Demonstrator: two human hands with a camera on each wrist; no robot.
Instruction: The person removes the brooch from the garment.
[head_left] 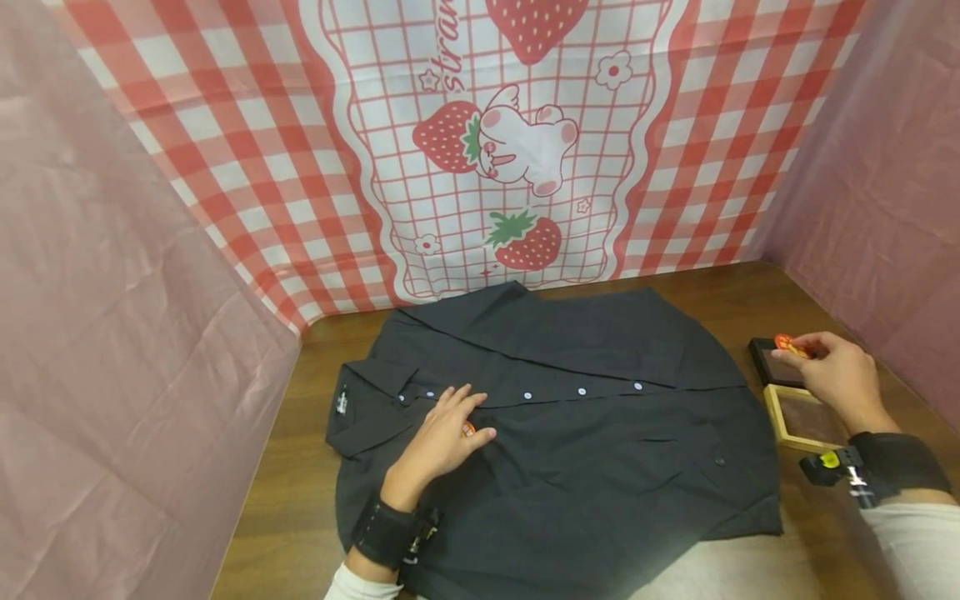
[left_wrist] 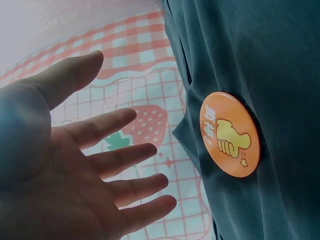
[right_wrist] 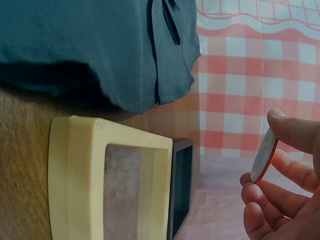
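Note:
A dark button-up shirt (head_left: 585, 483) lies spread on the wooden table, its collar to the left. Over its upper front is my left hand (head_left: 442, 433), fingers straight, beside a round orange badge (left_wrist: 230, 134) with a yellow thumbs-up picture. That badge lies against the shirt cloth; in the head view the hand partly hides it. On the right, my right hand (head_left: 843, 379) pinches a second round badge (head_left: 789, 344), red with yellow, between thumb and fingers above a black tray (head_left: 763, 364). Its pale back (right_wrist: 263, 156) shows in the right wrist view.
Next to the black tray, nearer to me, sits a pale yellow tray (head_left: 777, 425); both are right of the shirt's hem. A red-checked strawberry cloth (head_left: 360, 208) hangs behind the table, with pink cloth (head_left: 862, 192) at the sides.

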